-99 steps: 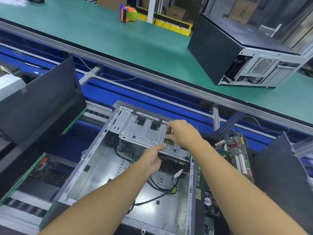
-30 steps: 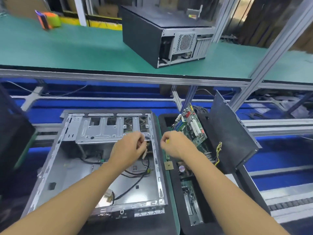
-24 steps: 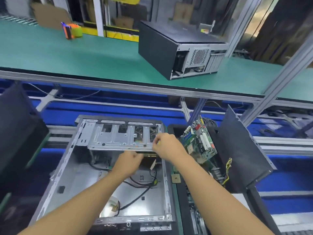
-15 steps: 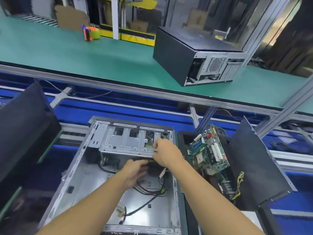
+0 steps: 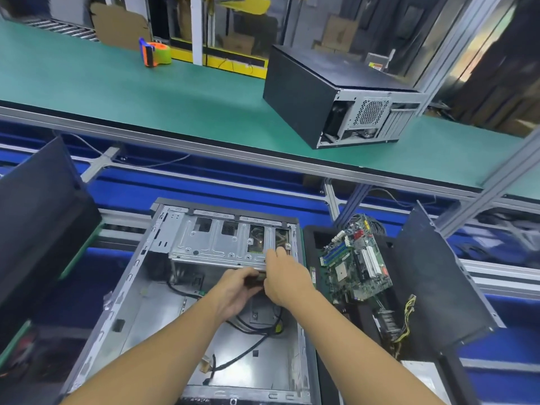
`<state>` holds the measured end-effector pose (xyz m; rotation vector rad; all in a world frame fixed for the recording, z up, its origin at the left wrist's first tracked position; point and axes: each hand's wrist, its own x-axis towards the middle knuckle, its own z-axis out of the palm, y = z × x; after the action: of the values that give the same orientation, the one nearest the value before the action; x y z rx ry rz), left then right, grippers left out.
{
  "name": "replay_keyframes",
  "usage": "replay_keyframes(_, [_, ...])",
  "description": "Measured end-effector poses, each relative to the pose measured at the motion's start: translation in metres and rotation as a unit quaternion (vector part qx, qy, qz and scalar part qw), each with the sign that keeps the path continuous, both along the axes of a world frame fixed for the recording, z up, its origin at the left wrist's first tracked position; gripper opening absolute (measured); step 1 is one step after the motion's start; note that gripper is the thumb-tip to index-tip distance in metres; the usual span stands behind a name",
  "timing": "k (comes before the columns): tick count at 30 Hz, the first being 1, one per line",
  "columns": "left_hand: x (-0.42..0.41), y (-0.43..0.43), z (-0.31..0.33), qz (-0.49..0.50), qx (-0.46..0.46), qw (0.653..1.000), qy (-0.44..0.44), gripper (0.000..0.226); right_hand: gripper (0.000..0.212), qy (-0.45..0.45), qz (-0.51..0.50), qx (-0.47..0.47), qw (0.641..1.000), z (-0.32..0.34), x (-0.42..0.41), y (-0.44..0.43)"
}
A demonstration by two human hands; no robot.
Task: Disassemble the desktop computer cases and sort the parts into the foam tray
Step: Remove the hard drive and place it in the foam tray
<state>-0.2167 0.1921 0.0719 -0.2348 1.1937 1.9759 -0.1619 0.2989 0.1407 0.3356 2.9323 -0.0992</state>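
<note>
The open grey steel computer case [image 5: 140, 302] lies on its side in front of me, and both my hands are now at the near right corner of its silver perforated drive cage [image 5: 216, 244]. A second ago my right hand [image 5: 287, 277] was out over the edge of the black foam tray [image 5: 318, 233]. It has come back, and its fingertips now lie on top of the cage lip. My left hand [image 5: 236, 290] has dropped from the cage's right end to just under that lip, and its fingers curl round a small dark part [image 5: 257, 280] between my two hands. I take this to mean that I am starting to work the next piece out of the cage, with nothing new in the tray yet.

The green motherboard [image 5: 356, 264] stands tilted in the tray, just right of the case. A black sheet-metal side panel [image 5: 438, 276] leans beyond it. Black cables [image 5: 251, 350] trail loose across the case floor.

My hands cover most of the dark part, so I cannot tell what it is or whether it is free. I also cannot tell whether my right hand grips the lip or only braces on it. The lower compartments of the tray are cut off behind my right arm.
</note>
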Motion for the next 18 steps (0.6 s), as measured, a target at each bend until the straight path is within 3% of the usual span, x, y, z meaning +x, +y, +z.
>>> replay_keyframes(13, [-0.002,0.002,-0.004,-0.037,-0.037,0.999,-0.013,0.010,0.020,0.076,-0.045,-0.063,0.994,-0.004,0.028,0.006])
replay_keyframes(18, [0.009,-0.014,-0.007,-0.046,-0.087,0.995,0.014,0.027,0.020,0.058,-0.059,-0.099,0.992,-0.002,0.032,0.007])
